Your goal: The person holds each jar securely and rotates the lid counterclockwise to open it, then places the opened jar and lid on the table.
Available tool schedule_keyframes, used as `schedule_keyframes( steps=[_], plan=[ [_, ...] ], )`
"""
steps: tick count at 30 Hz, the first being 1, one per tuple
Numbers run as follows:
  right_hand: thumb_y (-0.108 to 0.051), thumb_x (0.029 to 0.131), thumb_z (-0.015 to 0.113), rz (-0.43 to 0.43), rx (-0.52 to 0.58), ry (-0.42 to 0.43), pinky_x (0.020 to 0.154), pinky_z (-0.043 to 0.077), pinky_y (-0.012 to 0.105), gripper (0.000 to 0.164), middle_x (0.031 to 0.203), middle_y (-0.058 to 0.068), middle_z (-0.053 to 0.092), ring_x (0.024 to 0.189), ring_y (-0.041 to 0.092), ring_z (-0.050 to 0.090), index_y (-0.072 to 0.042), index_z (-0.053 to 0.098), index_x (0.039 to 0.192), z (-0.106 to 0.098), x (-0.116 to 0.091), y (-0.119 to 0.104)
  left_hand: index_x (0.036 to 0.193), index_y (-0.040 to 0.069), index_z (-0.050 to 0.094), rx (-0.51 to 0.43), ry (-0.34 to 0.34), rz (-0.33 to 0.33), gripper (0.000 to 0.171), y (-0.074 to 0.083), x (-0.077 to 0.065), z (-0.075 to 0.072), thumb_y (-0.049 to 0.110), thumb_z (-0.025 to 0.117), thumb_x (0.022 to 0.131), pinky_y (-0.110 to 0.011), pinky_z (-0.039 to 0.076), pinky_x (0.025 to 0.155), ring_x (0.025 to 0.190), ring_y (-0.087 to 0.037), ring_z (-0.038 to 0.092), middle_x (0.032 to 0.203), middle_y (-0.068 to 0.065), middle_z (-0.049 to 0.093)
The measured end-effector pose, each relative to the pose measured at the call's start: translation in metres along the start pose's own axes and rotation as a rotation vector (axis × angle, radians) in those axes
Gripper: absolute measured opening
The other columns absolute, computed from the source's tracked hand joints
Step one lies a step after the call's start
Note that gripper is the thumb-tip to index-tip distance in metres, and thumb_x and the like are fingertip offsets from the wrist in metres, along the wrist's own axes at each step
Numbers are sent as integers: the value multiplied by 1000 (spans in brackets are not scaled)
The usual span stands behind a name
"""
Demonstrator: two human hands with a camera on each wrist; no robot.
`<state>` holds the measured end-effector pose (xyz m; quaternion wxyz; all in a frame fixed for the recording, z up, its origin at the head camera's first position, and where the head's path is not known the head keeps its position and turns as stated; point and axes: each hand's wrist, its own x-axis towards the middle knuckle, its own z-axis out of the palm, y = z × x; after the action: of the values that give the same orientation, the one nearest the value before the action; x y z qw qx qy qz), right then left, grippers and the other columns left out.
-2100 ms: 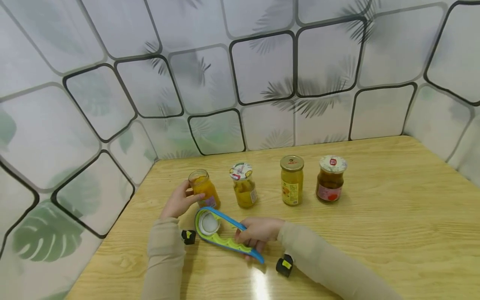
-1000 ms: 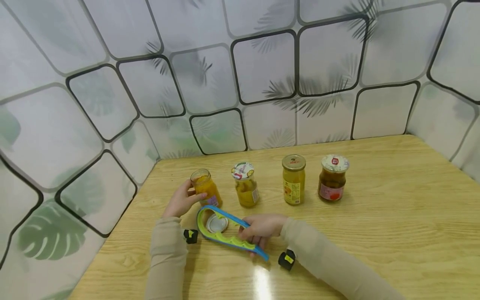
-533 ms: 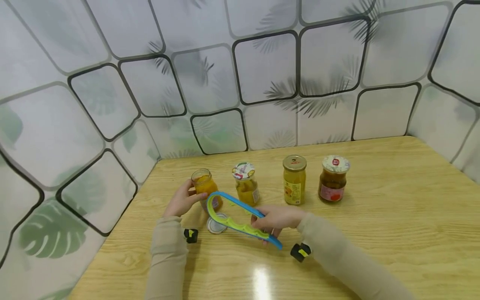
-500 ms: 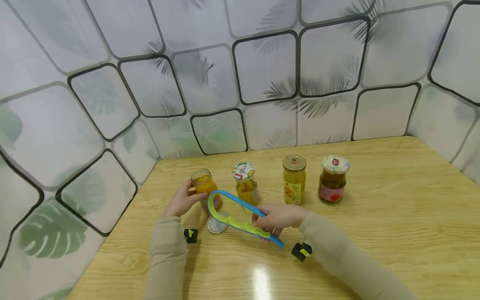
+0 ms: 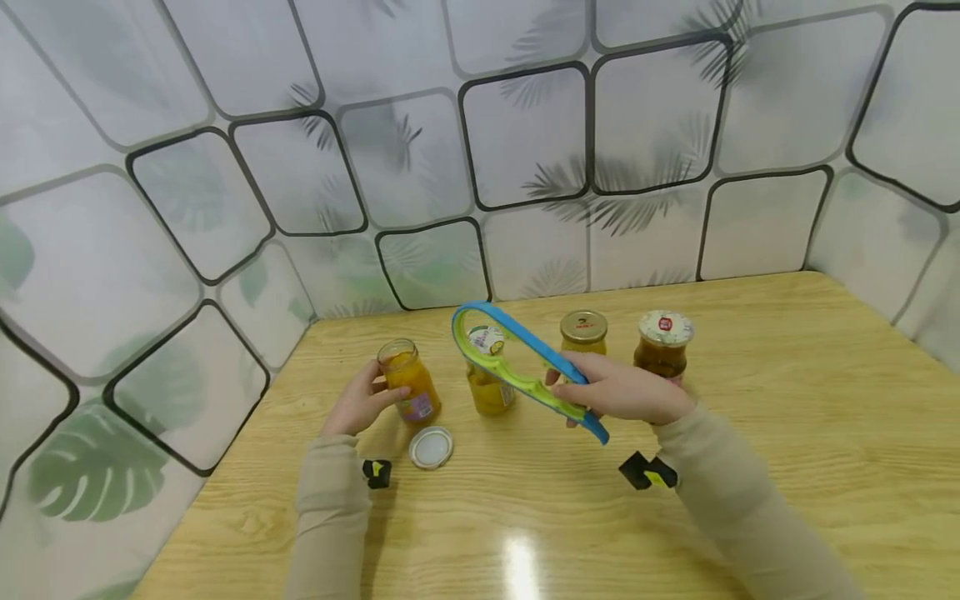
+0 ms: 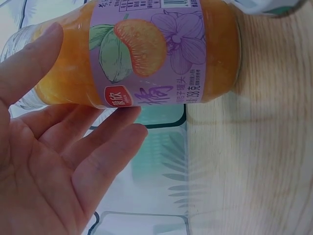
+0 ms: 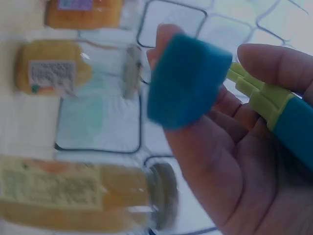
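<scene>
In the head view, my left hand (image 5: 358, 405) holds a lidless glass jar of orange fruit (image 5: 408, 385) at the table's left. The left wrist view shows the thumb along that jar's near side and fingers behind it; its purple label (image 6: 151, 54) pictures a mandarin segment. Just in front lies a detached lid (image 5: 431, 447), pale inside facing up. My right hand (image 5: 628, 389) grips the handles of a blue-and-green jar opener (image 5: 528, 337), raised above the table. The opener's empty loop passes in front of a jar with a patterned white lid (image 5: 491, 397).
Further right stand a gold-lidded yellow jar (image 5: 584, 324), partly hidden by my right hand, and a brown jar with a white lid (image 5: 665, 329). A patterned wall covering (image 5: 532, 250) borders the back and left of the wooden table (image 5: 750, 433).
The jar opener has come off the lid, which stays on the table, and my right hand has carried it up and right toward the second jar. My left hand keeps holding its jar.
</scene>
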<state>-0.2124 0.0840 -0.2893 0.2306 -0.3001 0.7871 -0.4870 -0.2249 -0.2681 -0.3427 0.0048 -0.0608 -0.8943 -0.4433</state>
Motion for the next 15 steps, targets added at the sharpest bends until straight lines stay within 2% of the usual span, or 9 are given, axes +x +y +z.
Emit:
schedule_keyframes(
  steps=[6,8,12,15],
  plan=[
    [-18,93,45,-47,-102,159,44,39,28,24,66,8,47,48,16,41,2,45,104,-24,-19,-3,127,-2,35,6,0,-17,52,2,-2,-1,19,59,86,-48,39,89,113,-42,41,128,-25,36],
    [-17,93,45,-55,-94,192,42,39,28,24,66,9,49,47,16,42,4,44,105,-31,-25,-2,128,-1,35,3,-1,-16,52,3,-2,-1,19,59,86,-48,39,89,113,-43,40,128,-25,36],
    [-15,94,43,-46,-53,206,42,42,32,24,64,13,50,50,21,50,7,39,104,-42,-33,3,128,-2,34,1,-10,-7,52,4,-2,-1,18,58,87,-48,39,89,113,-43,40,128,-26,35],
    [-17,94,43,-31,-124,254,44,40,30,24,63,10,46,50,19,45,6,40,103,-50,-41,8,129,-3,32,8,-15,0,53,4,-3,-1,18,57,88,-48,38,89,114,-43,39,130,-26,34]
  ],
)
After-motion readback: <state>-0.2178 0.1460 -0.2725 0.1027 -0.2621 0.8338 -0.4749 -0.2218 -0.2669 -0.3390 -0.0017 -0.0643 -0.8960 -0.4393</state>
